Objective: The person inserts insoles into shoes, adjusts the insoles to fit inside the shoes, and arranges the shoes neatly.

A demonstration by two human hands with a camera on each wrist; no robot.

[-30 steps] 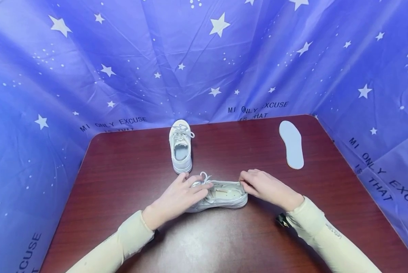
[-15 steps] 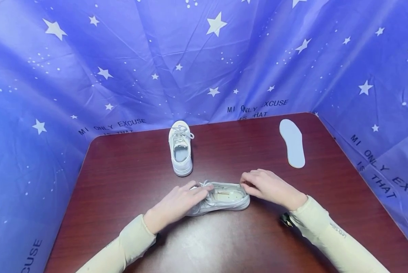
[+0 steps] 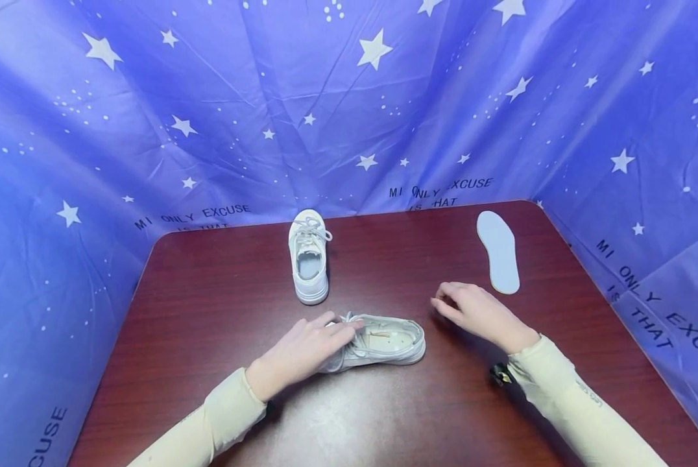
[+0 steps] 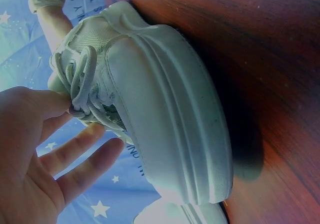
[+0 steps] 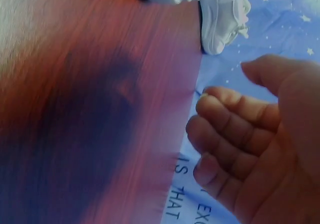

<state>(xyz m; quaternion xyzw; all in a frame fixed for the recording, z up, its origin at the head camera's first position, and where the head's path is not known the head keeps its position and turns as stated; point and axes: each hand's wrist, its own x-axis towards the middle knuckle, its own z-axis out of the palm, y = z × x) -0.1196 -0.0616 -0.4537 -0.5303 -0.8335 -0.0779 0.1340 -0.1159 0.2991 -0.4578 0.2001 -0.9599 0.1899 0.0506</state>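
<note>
A white lace-up shoe (image 3: 390, 357) lies sideways across the middle of the table, heel to the right, its opening facing up. My left hand (image 3: 302, 350) is at its front part. In the left wrist view, the thumb and a finger pinch the shoe near its laces (image 4: 84, 79), the other fingers being spread; the index fingertip is partly hidden. Right of the heel, apart from it, my right hand (image 3: 480, 314) is in the air with loosely bent fingers (image 5: 225, 129) and holds nothing.
Behind the near shoe stands a second white shoe (image 3: 311, 288), toe toward the back, with a pale insole inside. A loose white insole (image 3: 499, 253) lies at the back right of the dark red table (image 3: 209, 285). A blue star-printed cloth (image 3: 302, 84) hangs around the table.
My right hand has let go of the shoe's heel and moved to the right, away from it. My left hand stays at the front part, its fingers slightly lower on the shoe.
</note>
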